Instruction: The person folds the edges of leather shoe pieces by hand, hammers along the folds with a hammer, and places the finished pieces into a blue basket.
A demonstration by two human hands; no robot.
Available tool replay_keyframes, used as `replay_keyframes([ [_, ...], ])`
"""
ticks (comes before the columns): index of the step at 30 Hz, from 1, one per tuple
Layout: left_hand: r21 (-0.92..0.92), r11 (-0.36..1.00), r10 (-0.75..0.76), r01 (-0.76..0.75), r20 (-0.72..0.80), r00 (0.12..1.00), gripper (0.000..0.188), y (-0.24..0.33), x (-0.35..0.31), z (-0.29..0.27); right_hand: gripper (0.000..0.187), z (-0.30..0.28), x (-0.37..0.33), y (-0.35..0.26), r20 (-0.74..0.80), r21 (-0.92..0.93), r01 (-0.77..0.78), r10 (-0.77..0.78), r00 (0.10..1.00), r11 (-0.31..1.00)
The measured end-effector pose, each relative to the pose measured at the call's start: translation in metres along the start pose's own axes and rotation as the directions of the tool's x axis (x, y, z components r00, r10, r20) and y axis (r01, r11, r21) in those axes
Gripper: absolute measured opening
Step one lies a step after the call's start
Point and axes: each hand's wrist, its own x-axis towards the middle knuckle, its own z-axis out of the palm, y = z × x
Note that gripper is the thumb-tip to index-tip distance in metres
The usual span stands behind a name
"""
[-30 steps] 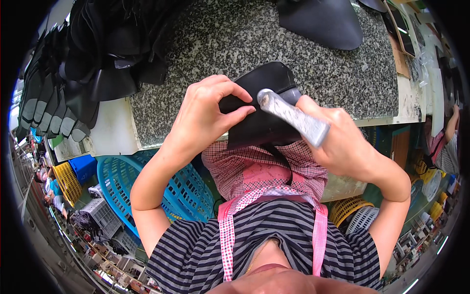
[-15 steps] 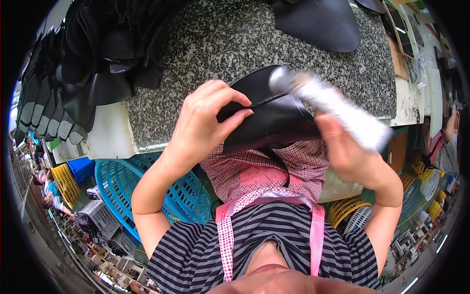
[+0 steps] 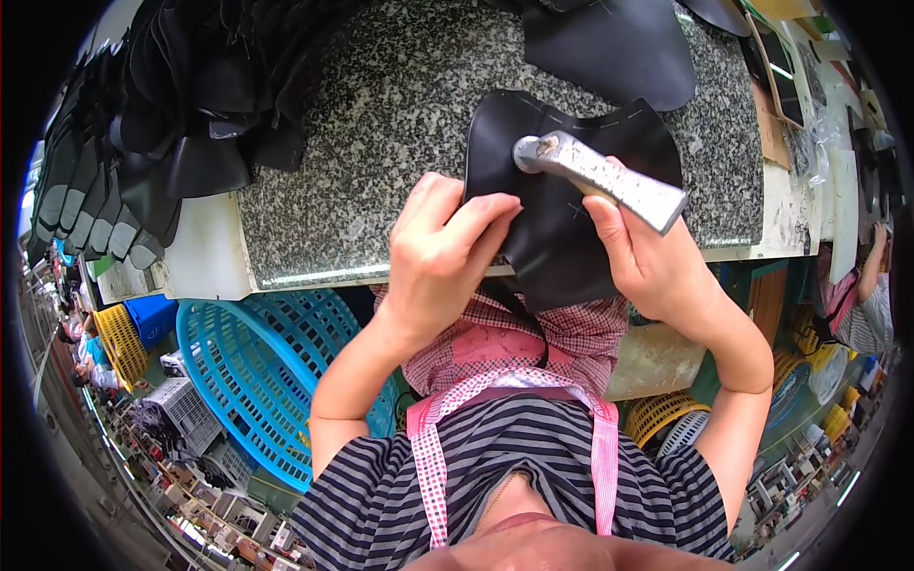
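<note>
A black leather piece (image 3: 554,249) with a curved outline and light marks lies on the speckled stone slab (image 3: 381,114), its near end hanging over the front edge. My left hand (image 3: 440,255) is closed in a pinch at the piece's left edge, thumb and fingers together. My right hand (image 3: 657,259) grips a hammer (image 3: 619,181), whose handle is mostly hidden by the hand. The hammer's round silver face is over the upper left part of the leather, touching it or just above; I cannot tell which.
Stacked black leather pieces (image 3: 209,86) cover the slab's far left, and more leather pieces (image 3: 609,52) lie at the far side. A phone-like device (image 3: 779,67) is at the right. Below the slab stand a blue plastic basket (image 3: 257,371) and a yellow basket (image 3: 657,414). Another person (image 3: 866,305) is at the far right.
The leather piece, folded over before, now lies spread out and farther up the slab. The blurred hammer has come to the left and slowed. My left hand has shifted right and nearer.
</note>
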Motion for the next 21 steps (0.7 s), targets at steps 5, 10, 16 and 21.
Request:
replay_keyframes([
  [5, -0.001, 0.998, -0.063, 0.063, -0.063, 0.996, 0.020, 0.000, 0.004, -0.010, 0.015, 0.007, -0.001, 0.008, -0.133, 0.042, 0.101, -0.095, 0.987, 0.994],
  [10, -0.136, 0.942, -0.307, 0.307, 0.020, 0.952, 0.018, 0.009, 0.008, -0.014, 0.018, 0.007, -0.001, 0.014, -0.164, 0.034, 0.102, -0.095, 0.982, 0.994],
  [16, -0.125, 0.877, -0.449, 0.463, 0.127, 0.884, 0.016, 0.017, 0.014, -0.019, 0.019, -0.005, 0.002, 0.003, -0.078, 0.035, 0.051, -0.048, 0.996, 0.998],
  [21, -0.101, 0.876, -0.460, 0.471, 0.113, 0.881, 0.018, 0.015, 0.010, -0.019, 0.029, -0.022, 0.001, -0.011, -0.070, -0.035, 0.075, -0.077, 0.995, 0.997],
])
